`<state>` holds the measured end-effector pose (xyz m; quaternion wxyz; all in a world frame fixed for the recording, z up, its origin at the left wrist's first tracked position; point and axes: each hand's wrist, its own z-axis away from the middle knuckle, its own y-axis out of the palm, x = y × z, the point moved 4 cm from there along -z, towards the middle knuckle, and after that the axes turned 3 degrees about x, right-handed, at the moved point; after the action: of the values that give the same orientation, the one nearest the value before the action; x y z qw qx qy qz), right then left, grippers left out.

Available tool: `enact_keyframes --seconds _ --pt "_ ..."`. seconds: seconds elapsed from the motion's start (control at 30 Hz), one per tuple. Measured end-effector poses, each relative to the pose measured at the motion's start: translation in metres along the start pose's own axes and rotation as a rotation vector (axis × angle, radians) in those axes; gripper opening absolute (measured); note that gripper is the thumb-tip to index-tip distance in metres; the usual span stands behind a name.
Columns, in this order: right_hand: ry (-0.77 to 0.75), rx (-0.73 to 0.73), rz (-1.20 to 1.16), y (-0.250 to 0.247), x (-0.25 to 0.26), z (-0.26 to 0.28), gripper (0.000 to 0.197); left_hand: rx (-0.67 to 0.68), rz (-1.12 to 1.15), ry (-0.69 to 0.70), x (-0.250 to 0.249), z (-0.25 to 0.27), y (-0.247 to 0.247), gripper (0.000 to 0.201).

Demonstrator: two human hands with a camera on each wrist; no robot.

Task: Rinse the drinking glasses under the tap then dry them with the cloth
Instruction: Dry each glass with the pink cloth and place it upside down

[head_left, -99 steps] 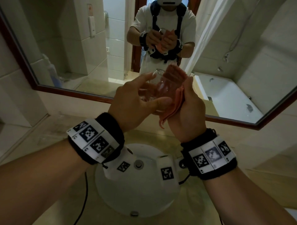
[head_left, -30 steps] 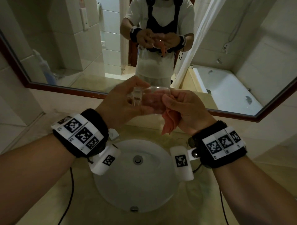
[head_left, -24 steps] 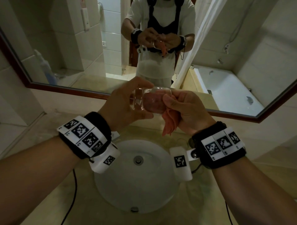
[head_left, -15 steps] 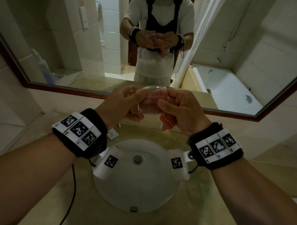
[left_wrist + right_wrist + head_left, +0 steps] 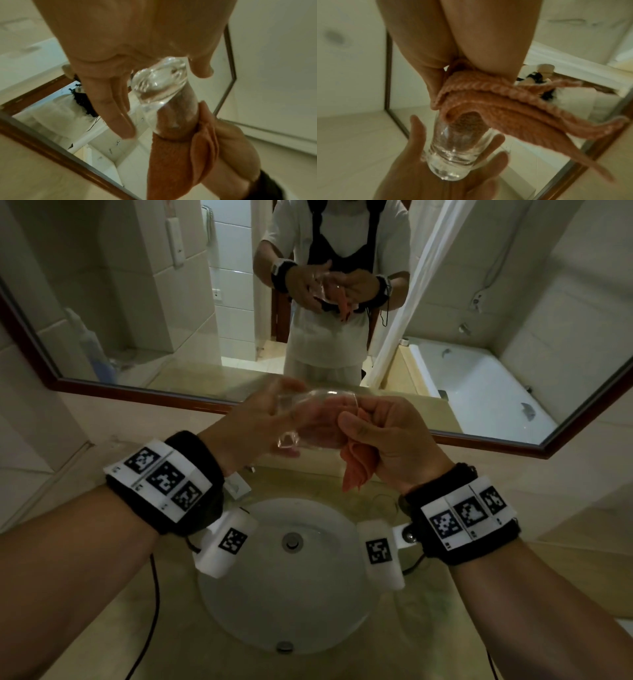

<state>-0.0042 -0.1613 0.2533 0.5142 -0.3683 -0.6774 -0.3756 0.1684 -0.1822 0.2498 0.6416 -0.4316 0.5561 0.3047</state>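
Note:
A clear drinking glass (image 5: pixel 310 419) lies on its side in the air above the basin, its thick base (image 5: pixel 161 83) toward my left hand. My left hand (image 5: pixel 287 422) holds that base between thumb and fingers (image 5: pixel 113 108). My right hand (image 5: pixel 356 419) grips an orange-pink cloth (image 5: pixel 356 470) and has part of it pushed into the glass's mouth. In the right wrist view the cloth (image 5: pixel 496 108) fills the upper part of the glass (image 5: pixel 453 148), and a loose end hangs down to the right.
A round white basin (image 5: pixel 239 604) with a metal drain (image 5: pixel 292 541) sits in the beige counter (image 5: pixel 102 628) below my hands. A wood-framed mirror (image 5: pixel 137 386) runs along the wall behind. A black cable (image 5: pixel 154 594) hangs from my left wrist.
The glass has gone from upright to lying sideways with the cloth in its mouth. Over the last second my left fingers have shifted round its base and my hands have stayed above the basin.

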Motion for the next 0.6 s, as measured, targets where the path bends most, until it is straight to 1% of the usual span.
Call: enact_keyframes --seconds 0.03,0.07,0.1,0.13,0.17,0.2,0.23,0.27,0.33,0.4,0.43,0.47,0.5,0.53,0.6 --pt "-0.018 0.028 0.039 0.003 0.002 0.001 0.033 0.039 0.09 -0.096 0.001 0.002 0.003 0.075" --pt "-0.021 0.037 0.071 0.005 0.004 0.001 0.031 0.047 0.124 -0.129 0.001 0.003 0.004 0.07" --pt "-0.017 0.039 0.088 0.006 0.005 0.002 0.03 0.032 0.137 -0.13 0.0 0.003 0.004 0.064" --pt "-0.011 0.044 0.086 0.008 0.007 0.003 0.031 0.005 0.128 -0.1 -0.001 0.004 0.004 0.057" --pt "0.001 0.044 0.071 0.007 0.006 0.004 0.033 -0.025 0.09 -0.048 -0.002 0.003 0.002 0.051" --pt "0.025 0.042 0.047 0.005 0.005 0.005 0.035 -0.044 -0.003 0.033 -0.003 0.003 0.0 0.046" --pt "0.061 0.028 0.02 0.002 0.003 0.006 0.036 -0.057 -0.136 0.128 -0.006 0.004 -0.002 0.045" --pt "0.099 0.007 -0.005 0.0 0.001 0.007 0.036 -0.058 -0.264 0.217 -0.007 0.004 -0.003 0.05" --pt "0.159 -0.036 -0.059 -0.002 -0.001 0.008 0.04 -0.081 -0.447 0.339 -0.01 0.008 -0.002 0.064" --pt "0.192 -0.077 -0.121 -0.003 -0.003 0.008 0.049 -0.114 -0.576 0.424 -0.011 0.01 0.001 0.072" --pt "0.193 -0.096 -0.137 -0.003 -0.003 0.008 0.05 -0.122 -0.591 0.442 -0.012 0.011 0.003 0.074" --pt "0.183 -0.11 -0.135 -0.002 -0.002 0.008 0.047 -0.121 -0.548 0.43 -0.011 0.01 0.002 0.076" --pt "0.159 -0.113 -0.117 -0.001 0.0 0.008 0.042 -0.113 -0.453 0.391 -0.009 0.01 0.0 0.078" --pt "0.126 -0.099 -0.095 0.002 0.002 0.009 0.037 -0.105 -0.328 0.324 -0.007 0.009 -0.001 0.08" --pt "0.041 -0.025 -0.029 0.008 0.006 0.01 0.031 -0.07 -0.047 0.13 -0.003 0.008 -0.003 0.074"
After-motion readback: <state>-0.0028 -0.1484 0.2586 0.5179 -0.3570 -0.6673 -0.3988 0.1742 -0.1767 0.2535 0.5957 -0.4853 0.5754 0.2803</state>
